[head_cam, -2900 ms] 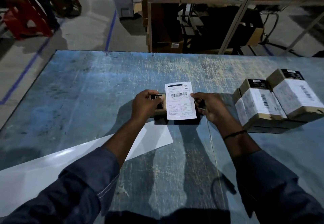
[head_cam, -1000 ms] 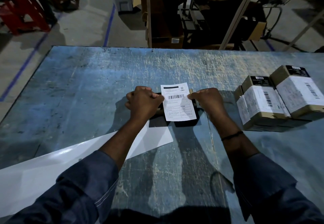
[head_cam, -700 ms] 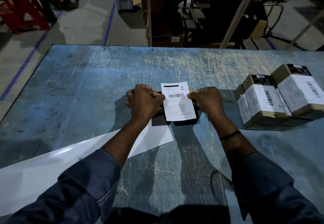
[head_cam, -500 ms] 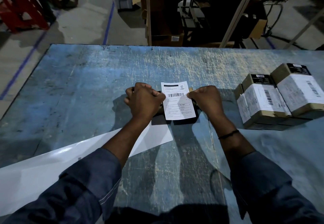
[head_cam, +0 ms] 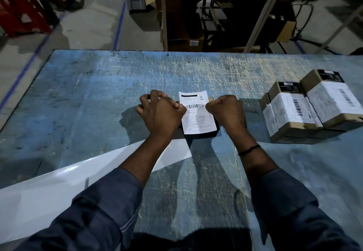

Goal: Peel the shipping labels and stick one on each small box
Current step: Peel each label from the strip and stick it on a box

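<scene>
While the white rectangular paper label (head_cam: 197,113) lies lengthwise between them, left hand (head_cam: 162,113) and right hand (head_cam: 226,111) clench opposite ends of the small dark box (head_cam: 200,138).

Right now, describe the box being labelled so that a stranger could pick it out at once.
On the scratched blue table, find the left hand and right hand near the middle. The box sits between them, gripped at both sides, just beyond the white sheet. Unlike the boxes grouped at the right, it stands alone, its label lying flat on top.
</scene>
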A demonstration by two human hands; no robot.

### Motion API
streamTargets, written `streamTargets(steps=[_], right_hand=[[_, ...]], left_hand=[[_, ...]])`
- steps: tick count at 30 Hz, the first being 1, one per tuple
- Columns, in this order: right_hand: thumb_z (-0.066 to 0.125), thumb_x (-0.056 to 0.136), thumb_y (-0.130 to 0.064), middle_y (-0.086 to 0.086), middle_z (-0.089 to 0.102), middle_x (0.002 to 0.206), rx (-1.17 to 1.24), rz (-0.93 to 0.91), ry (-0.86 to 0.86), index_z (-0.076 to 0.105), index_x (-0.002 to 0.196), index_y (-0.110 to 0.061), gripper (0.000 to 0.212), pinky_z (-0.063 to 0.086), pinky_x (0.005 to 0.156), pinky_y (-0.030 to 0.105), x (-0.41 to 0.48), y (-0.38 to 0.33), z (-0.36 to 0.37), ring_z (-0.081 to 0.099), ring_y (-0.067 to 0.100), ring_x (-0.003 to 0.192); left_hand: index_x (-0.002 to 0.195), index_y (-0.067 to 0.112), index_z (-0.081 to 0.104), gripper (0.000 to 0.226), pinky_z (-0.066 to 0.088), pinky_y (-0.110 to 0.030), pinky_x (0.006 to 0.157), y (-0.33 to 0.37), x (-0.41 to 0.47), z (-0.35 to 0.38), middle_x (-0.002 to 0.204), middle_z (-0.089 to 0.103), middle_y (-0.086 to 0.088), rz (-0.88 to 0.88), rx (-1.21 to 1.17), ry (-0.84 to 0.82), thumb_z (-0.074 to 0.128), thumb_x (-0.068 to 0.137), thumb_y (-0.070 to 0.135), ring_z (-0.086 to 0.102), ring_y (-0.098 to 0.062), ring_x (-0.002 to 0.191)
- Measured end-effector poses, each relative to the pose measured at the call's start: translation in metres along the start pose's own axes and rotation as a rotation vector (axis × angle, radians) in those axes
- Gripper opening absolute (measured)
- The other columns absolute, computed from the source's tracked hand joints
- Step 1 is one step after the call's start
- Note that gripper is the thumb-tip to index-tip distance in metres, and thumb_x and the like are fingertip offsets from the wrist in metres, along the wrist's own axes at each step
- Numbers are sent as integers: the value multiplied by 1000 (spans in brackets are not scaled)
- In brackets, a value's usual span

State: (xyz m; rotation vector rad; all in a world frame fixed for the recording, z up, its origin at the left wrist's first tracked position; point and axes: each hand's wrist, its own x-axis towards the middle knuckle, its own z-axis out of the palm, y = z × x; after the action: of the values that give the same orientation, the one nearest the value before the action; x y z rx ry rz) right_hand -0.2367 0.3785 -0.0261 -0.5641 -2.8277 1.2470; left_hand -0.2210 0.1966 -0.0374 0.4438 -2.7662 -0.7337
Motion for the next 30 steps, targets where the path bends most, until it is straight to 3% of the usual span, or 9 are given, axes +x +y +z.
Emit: streamTargets(steps=[5,8,10,12,15,18,22,28,30], right_hand=[[81,77,-55,0,64,83,-93,-19,134,58,83,-19,43,45,70,35,-5,12,-8,62,26,82],[65,92,-30,10,60,107,-346,-277,250,68,110,-26,19,42,88,45,-22,6,7,56,36,105],[57,86,-14,14,53,114,-504,-432,194,65,132,-35,51,35,90,48,-42,-2,31,45,37,108],[61,82,-18,14,52,112,-593,-561,203,64,134,-40,56,29,86,45,-57,-4,53,37,33,104],[67,83,-24,12,51,107,-665,-572,230,61,136,-42,57,26,81,42,-63,0,65,35,30,97],[59,85,-18,15,48,112,-651,-530,188,53,144,-44,65,27,83,44,-61,8,60,34,32,100],[75,76,-17,20,50,120,-716,-524,234,52,146,-42,78,30,84,47,-50,21,45,40,36,102],[61,91,-16,15,47,105,-689,-400,266,52,144,-47,62,36,83,50,-15,44,9,47,38,97],[60,92,-18,15,49,111,-512,-387,183,60,140,-39,52,40,90,50,-5,44,7,49,41,106]], left_hand=[[94,35,59,42,33,-45,101,-12,1,-1,123,55,3,-220,-162,-114,79,65,59,45,-30,126],[106,39,56,74,38,-49,108,-26,5,4,126,61,2,-377,-275,-222,77,50,84,52,-28,127],[109,43,57,83,39,-51,110,-30,5,5,127,65,3,-383,-294,-219,72,44,91,54,-28,128],[109,40,67,67,36,-47,109,-28,3,3,123,68,3,-366,-284,-229,74,59,84,51,-31,130],[102,37,74,50,33,-45,102,-21,0,-2,112,73,2,-357,-301,-226,73,71,76,51,-32,127],[101,36,76,65,37,-47,104,-25,1,1,104,76,8,-336,-306,-228,69,63,87,59,-28,119],[104,39,78,66,43,-49,105,-31,3,7,99,78,11,-309,-315,-196,68,60,88,66,-24,109],[102,39,78,65,46,-50,102,-31,3,5,95,78,12,-289,-337,-206,68,60,88,69,-22,101],[102,37,79,71,53,-48,97,-35,3,8,94,79,12,-258,-375,-214,66,57,91,72,-19,97]])
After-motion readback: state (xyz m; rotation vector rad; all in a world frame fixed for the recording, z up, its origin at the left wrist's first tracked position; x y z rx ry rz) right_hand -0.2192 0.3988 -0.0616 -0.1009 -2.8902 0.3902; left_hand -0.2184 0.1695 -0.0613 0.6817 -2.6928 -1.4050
